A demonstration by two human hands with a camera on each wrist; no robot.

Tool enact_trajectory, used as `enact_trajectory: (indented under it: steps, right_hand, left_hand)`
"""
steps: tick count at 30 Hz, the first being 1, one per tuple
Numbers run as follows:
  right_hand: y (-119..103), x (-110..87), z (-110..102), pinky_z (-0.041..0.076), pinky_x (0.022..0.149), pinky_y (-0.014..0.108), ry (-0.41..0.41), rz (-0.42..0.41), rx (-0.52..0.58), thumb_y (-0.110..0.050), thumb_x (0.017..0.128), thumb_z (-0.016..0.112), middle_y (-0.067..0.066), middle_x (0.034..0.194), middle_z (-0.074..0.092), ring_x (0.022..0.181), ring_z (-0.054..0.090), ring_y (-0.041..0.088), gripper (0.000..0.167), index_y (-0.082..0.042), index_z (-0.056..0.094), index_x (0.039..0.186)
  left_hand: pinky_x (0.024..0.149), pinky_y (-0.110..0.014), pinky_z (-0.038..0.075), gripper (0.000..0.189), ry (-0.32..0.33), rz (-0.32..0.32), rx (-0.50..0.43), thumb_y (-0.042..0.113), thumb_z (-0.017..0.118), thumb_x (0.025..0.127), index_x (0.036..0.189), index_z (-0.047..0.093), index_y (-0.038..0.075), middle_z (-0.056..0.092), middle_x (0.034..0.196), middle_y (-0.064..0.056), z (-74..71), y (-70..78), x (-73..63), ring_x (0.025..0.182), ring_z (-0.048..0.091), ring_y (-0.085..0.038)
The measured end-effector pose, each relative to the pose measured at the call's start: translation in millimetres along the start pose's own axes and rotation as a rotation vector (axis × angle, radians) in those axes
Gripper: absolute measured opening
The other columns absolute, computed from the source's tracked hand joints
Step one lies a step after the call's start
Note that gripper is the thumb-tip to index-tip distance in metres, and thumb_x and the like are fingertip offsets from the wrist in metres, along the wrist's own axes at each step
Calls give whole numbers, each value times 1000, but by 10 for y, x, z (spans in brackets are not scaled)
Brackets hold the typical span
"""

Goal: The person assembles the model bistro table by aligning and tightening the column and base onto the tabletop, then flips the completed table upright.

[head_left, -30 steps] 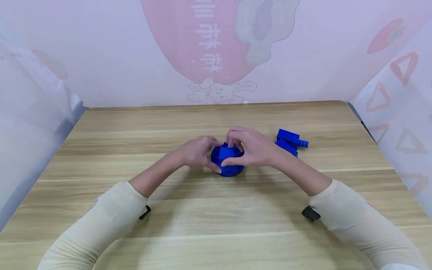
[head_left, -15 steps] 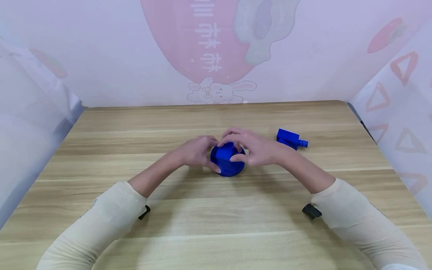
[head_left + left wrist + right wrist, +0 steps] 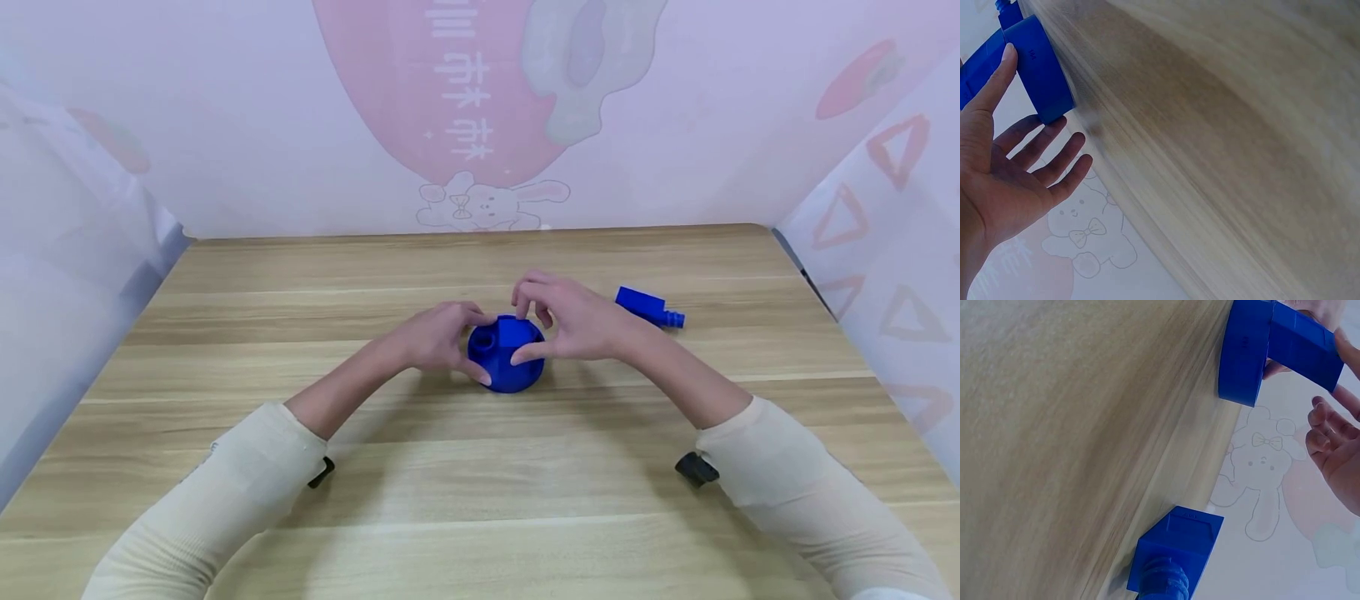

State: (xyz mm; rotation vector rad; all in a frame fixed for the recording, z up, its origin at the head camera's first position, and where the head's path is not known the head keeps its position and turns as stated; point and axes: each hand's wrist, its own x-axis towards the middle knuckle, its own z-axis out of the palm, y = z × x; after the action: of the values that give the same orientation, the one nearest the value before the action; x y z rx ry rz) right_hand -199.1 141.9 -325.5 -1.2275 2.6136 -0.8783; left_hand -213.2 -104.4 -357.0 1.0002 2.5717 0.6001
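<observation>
A round blue base [image 3: 487, 371] stands on the table in front of me, with an open ring-shaped hole on its upper left. My left hand [image 3: 438, 337] holds the base's left side, thumb at the near rim and fingers behind; in the left wrist view its outer fingers are spread. From the base rises a blue block [image 3: 1304, 347]. My right hand [image 3: 573, 321] pinches the block's upper end between thumb and a fingertip, the other fingers loosely bent. How the block meets the base is partly hidden.
Right of the base, behind my right wrist, lies another blue block with a ridged stub [image 3: 645, 307]; my forearm may hide more beside it. The wooden table [image 3: 480, 467] ends at a printed curtain [image 3: 300, 125] behind.
My right fingers have shifted on the block, first reaching left, then drawing back to the right. The ring-shaped hole has come into view. The left hand has stayed in place.
</observation>
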Motion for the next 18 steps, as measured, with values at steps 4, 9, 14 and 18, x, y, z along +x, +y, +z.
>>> enact_trajectory:
  steps: [4, 9, 14, 18]
  right_hand:
    - [9, -14, 1, 49, 70, 35, -21, -38, 10, -30, 83, 90, 4, 108, 58, 80, 58, 31, 47, -7, 65, 116]
    - [40, -43, -6, 53, 75, 46, -81, -87, 55, -15, 90, 80, 6, 124, 60, 89, 56, 25, 50, -7, 65, 137]
    - [55, -68, -25, 52, 79, 48, -121, -102, 115, -3, 94, 69, 7, 133, 58, 99, 55, 23, 50, -7, 62, 143]
    - [48, -60, -36, 51, 75, 46, -111, -81, 131, -8, 95, 75, 9, 132, 58, 90, 55, 24, 40, -3, 66, 134]
  left_hand:
    - [110, -45, 49, 92, 4, 0, -4, 37, 95, 76, 145, 54, -7, 61, 140, -21, 4, -7, 7, 128, 60, -34]
    - [110, -45, 48, 93, 9, 0, -7, 37, 95, 75, 147, 53, -4, 62, 139, -20, 6, -6, 7, 128, 60, -33]
    - [108, -45, 50, 90, 5, -10, -5, 37, 95, 76, 147, 55, -2, 63, 137, -18, 7, -3, 10, 126, 61, -32]
    - [109, -46, 49, 91, -1, -15, -8, 37, 94, 76, 147, 54, -4, 62, 140, -20, 6, 0, 12, 128, 60, -33]
